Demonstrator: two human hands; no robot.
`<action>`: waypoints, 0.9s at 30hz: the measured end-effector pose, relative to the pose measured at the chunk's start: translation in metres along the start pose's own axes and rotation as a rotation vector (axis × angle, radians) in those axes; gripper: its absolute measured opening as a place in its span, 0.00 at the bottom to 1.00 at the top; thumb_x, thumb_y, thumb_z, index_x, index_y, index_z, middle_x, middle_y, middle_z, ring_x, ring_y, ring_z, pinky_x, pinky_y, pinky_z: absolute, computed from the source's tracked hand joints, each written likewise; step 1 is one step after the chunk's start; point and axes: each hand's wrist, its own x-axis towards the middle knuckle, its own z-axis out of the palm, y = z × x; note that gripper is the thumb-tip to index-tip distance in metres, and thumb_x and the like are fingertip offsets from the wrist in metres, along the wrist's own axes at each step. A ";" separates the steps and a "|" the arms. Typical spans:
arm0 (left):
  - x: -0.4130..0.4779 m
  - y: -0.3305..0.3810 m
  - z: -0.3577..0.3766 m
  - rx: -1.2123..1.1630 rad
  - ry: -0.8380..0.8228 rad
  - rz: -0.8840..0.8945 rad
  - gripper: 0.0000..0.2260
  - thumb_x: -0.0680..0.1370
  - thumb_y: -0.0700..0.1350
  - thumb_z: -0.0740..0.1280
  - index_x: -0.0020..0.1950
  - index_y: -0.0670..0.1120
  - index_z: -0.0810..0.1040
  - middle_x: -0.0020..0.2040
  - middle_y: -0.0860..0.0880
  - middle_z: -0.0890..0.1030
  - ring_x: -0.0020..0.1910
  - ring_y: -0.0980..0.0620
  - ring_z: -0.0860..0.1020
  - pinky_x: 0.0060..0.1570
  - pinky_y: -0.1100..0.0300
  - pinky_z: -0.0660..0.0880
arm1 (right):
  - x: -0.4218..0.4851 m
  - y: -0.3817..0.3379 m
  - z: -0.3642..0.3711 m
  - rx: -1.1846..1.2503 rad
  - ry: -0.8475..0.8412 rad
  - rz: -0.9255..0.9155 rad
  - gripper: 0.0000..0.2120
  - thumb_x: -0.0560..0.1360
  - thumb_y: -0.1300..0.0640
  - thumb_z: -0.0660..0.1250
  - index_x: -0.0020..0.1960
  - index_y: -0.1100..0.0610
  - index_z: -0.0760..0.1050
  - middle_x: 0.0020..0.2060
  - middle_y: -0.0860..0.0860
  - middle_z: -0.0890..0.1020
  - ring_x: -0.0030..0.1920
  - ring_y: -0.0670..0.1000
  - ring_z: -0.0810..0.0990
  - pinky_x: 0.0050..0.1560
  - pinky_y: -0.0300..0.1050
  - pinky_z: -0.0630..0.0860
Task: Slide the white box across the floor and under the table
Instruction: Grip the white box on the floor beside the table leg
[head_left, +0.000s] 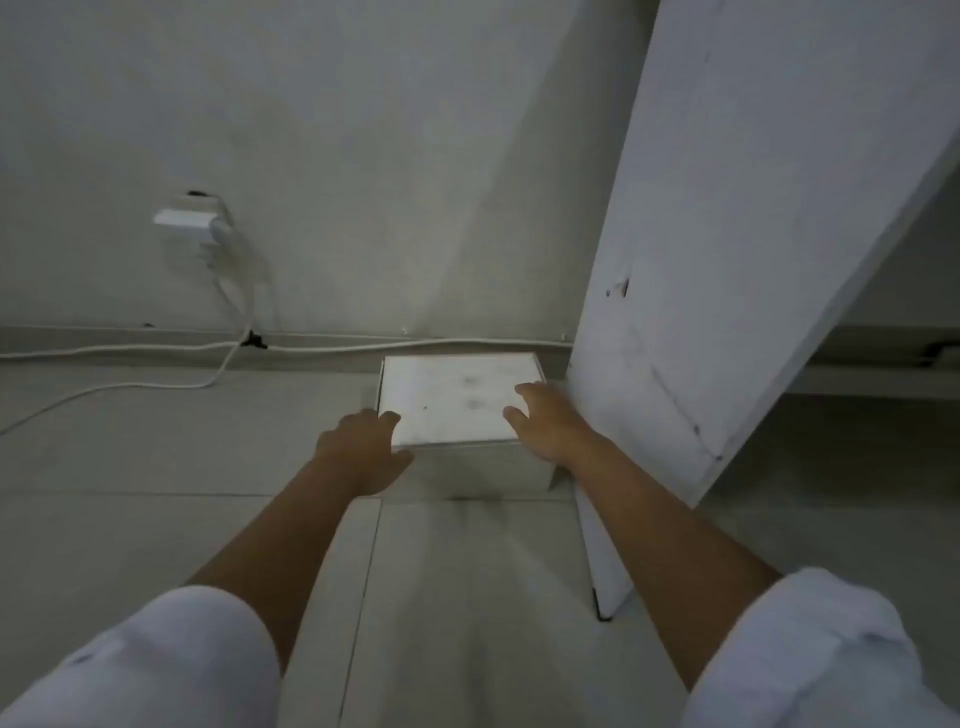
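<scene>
The white box (454, 400) sits on the tiled floor, close to the wall's skirting and beside a white table side panel (727, 260) on its right. My left hand (363, 447) rests against the box's near left corner, fingers on the top edge and thumb along the front face. Spread flat, my right hand (545, 421) lies on the right part of the box's top, near the panel. Neither hand wraps around the box. Both arms reach forward from white sleeves.
A white charger (195, 221) is plugged into the wall at left, its cable (130, 387) trailing over the floor. Another cable (363, 347) runs along the skirting behind the box. Right of the panel is a shadowed space under the table (857, 441).
</scene>
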 end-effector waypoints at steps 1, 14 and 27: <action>0.002 -0.002 0.006 -0.008 -0.010 -0.020 0.29 0.77 0.57 0.59 0.76 0.48 0.60 0.74 0.44 0.66 0.72 0.43 0.66 0.69 0.46 0.66 | 0.004 0.005 0.005 0.004 0.003 0.014 0.26 0.80 0.50 0.54 0.74 0.61 0.60 0.73 0.60 0.64 0.73 0.59 0.62 0.73 0.56 0.61; 0.056 -0.021 0.089 -0.382 0.064 -0.251 0.30 0.78 0.53 0.60 0.73 0.36 0.60 0.72 0.35 0.67 0.70 0.37 0.68 0.69 0.46 0.66 | 0.063 0.074 0.066 0.134 0.174 0.218 0.24 0.78 0.55 0.58 0.71 0.63 0.62 0.71 0.63 0.66 0.70 0.62 0.67 0.69 0.53 0.66; 0.089 -0.017 0.109 -0.691 0.174 -0.411 0.27 0.81 0.53 0.55 0.72 0.36 0.61 0.73 0.34 0.58 0.68 0.33 0.66 0.69 0.44 0.65 | 0.094 0.085 0.082 0.493 0.268 0.404 0.24 0.74 0.53 0.64 0.65 0.65 0.69 0.65 0.62 0.72 0.62 0.63 0.74 0.57 0.51 0.75</action>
